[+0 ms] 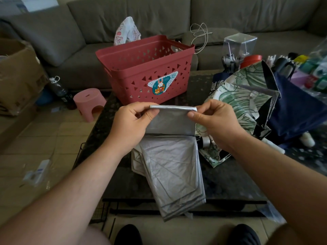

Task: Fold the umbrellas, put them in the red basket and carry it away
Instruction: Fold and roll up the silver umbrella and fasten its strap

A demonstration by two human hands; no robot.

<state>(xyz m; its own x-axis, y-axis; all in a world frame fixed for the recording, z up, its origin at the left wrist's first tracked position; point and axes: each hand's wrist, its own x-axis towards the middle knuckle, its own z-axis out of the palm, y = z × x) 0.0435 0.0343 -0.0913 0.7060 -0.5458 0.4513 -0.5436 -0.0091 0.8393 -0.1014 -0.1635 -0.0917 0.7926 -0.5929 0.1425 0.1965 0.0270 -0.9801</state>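
Note:
A silver umbrella (172,165) lies flat on the dark table (230,181), its canopy hanging over the near edge. My left hand (131,122) pinches the left end of its folded top edge, and my right hand (214,119) pinches the right end. The fabric between them is lifted and rolled over. The red basket (146,71) stands just behind my hands and looks empty. To the right lie a leaf-patterned umbrella (238,103) and a navy umbrella (297,112), both loosely spread.
A grey sofa (159,18) runs behind the table. A pink stool (89,103), a dark bottle (58,89) and a cardboard box (17,76) stand on the floor at left. Jars, pens and a clear box (238,45) crowd the table's far right.

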